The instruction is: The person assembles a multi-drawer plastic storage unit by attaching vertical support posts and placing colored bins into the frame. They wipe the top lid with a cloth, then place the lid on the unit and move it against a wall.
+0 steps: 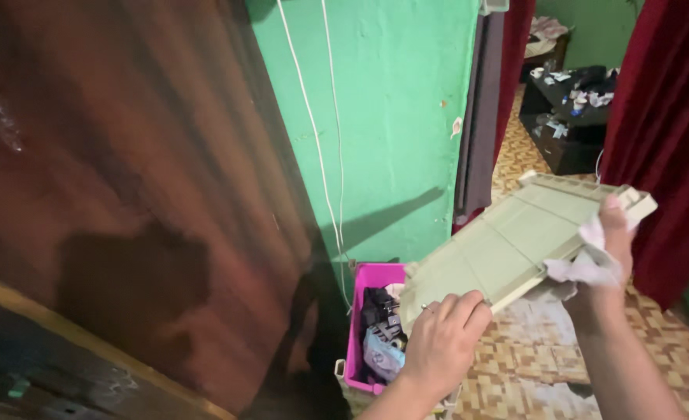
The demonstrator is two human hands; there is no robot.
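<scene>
I hold a flat pale green plastic panel (508, 237) with ribbed grid lines, tilted up toward the right. My left hand (441, 338) grips its lower left edge, fingers curled over the top. My right hand (613, 245) grips the panel's right edge and also clutches a white crumpled cloth (585, 268) against it. The panel hangs above a pink plastic bin (375, 276).
The pink bin holds dark clothes and bags. A tall dark brown wooden cabinet (126, 179) fills the left. A green wall (383, 117) with white cables stands behind. Red curtains (667, 132) frame a doorway to a black table (570, 117). The floor is patterned tile (531, 365).
</scene>
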